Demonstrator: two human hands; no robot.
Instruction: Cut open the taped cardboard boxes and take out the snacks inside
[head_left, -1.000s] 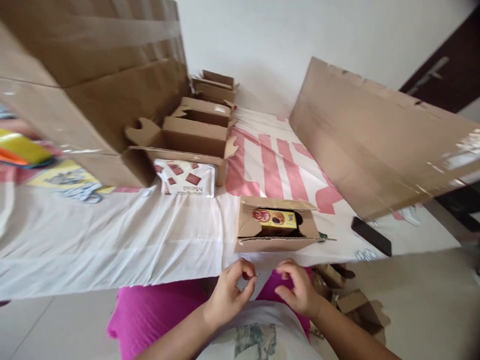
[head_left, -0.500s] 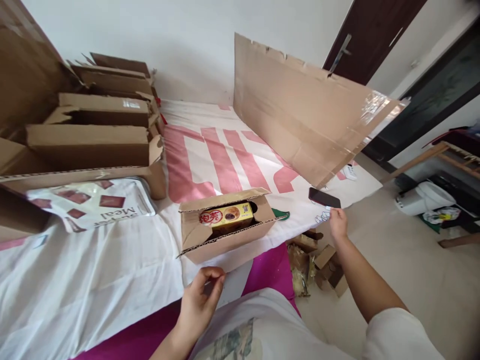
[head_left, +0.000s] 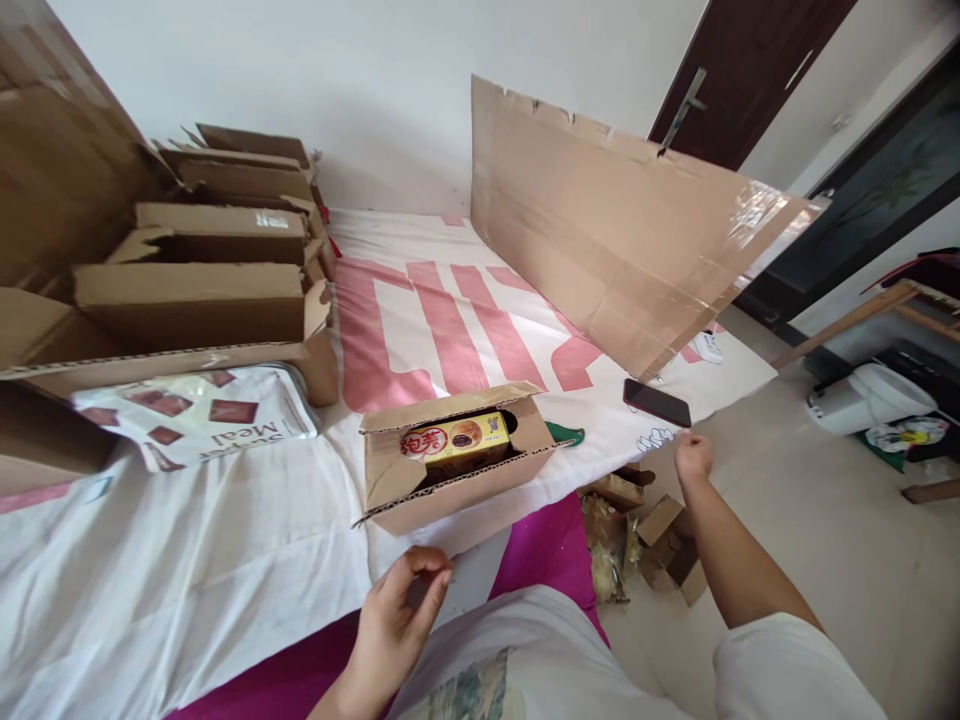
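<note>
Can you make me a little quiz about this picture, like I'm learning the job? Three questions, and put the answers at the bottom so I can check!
1. True or false: the yellow box is inside the open cardboard box.
2. Fill the gap: the dark thing lying on the cloth nearest the right hand is a ____.
3. Pick one: the left hand is closest to
A) the white bucket
B) the dark door
C) the open cardboard box

Key:
1. True
2. phone
3. C
</note>
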